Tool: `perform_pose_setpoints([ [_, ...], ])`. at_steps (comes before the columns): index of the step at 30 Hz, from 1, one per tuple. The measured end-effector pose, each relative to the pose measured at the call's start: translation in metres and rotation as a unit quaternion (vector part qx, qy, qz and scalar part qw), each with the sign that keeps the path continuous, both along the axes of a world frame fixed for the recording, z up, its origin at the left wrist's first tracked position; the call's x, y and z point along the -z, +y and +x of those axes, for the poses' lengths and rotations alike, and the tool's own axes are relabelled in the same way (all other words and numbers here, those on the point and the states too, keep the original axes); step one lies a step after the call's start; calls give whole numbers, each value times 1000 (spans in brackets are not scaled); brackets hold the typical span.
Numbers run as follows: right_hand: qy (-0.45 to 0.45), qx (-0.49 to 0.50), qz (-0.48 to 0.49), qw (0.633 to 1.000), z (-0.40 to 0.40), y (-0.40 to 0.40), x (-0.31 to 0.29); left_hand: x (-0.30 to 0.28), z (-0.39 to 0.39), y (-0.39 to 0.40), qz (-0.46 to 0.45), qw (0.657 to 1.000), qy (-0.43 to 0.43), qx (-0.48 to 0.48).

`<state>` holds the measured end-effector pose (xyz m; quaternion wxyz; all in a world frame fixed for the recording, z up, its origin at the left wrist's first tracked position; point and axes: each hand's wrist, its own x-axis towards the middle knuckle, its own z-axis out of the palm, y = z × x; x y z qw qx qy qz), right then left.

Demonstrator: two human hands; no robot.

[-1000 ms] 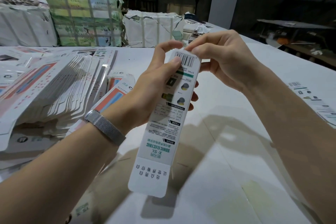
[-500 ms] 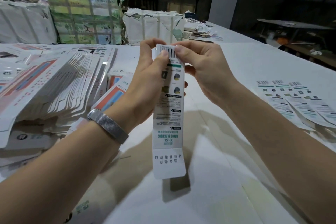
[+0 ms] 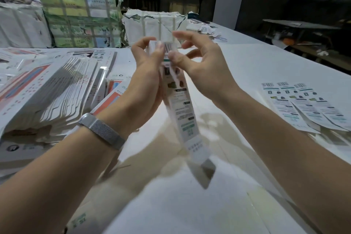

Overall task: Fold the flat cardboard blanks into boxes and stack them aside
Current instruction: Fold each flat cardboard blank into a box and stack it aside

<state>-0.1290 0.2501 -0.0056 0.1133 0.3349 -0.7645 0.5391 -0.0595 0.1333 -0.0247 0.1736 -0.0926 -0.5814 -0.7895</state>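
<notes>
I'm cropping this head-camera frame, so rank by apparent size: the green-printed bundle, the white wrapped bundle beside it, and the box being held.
1. green-printed bundle
2. white wrapped bundle
3. box, held by the left hand and right hand

The box is nearer the camera and blurred, so its place against the white bundle is unsure.

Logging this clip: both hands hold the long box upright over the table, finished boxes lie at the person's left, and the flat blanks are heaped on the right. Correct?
Sides are swapped. In the head view, the finished boxes lie at the person's right and the flat blanks are heaped on the left. Both the left hand and right hand do hold the long box over the table.
</notes>
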Motion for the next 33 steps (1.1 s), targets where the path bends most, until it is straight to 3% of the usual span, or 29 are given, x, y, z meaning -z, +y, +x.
perform_pose_setpoints([
  [4,-63,-44,83,994,5,1,-9,1,-3,-8,2,995,-6,96],
  [7,-23,-9,146,989,5,8,-17,0,-3,-7,-83,980,-1,179],
  [10,-32,-1,166,986,5,12,-18,2,-2,-2,-70,977,-4,201],
  [13,-49,56,225,972,-9,19,-21,7,-4,-3,-24,993,-51,107],
  [17,-133,161,322,923,-53,62,-19,3,-7,-4,-56,994,-95,-11],
  [20,-190,185,400,877,-73,96,-4,5,-14,-19,-80,991,-102,-45],
  [25,-192,255,464,827,-87,132,6,12,-23,-44,-180,974,-104,-87],
  [29,-187,248,495,811,-93,146,0,20,-28,-56,-343,915,-166,-133],
  [31,-175,257,508,803,-94,149,-1,30,-31,-62,-450,864,-188,-123],
  [33,-161,271,516,796,-94,150,-3,37,-32,-63,-572,778,-236,-111],
])
